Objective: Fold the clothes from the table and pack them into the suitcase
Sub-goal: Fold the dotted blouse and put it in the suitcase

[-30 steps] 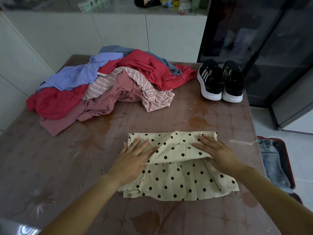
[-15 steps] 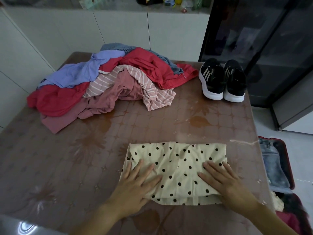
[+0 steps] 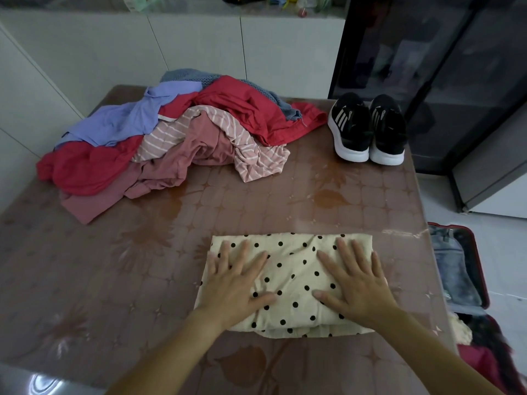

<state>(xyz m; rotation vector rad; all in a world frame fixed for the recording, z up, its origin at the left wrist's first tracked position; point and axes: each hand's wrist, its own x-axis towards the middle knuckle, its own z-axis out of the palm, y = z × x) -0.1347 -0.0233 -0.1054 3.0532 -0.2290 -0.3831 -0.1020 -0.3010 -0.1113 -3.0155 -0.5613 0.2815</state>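
head view: left hand (image 3: 233, 283) and right hand (image 3: 355, 283), fingers (image 3: 346, 252) spread flat, press the folded polka-dot garment (image 3: 293, 276) onto the surface (image 3: 114, 266), probably setting its creases; unfolded clothes (image 3: 171, 132) beyond the fingertips, suitcase (image 3: 482, 280) right of them.

Two hands (image 3: 293, 289), one folded polka-dot garment (image 3: 291, 269), one clothes heap (image 3: 171, 135), two sneakers (image 3: 368, 129), one suitcase (image 3: 482, 280), one table (image 3: 256, 201).

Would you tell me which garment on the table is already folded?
The cream polka-dot garment under both hands; the red, lilac and striped clothes lie in a crumpled pile.
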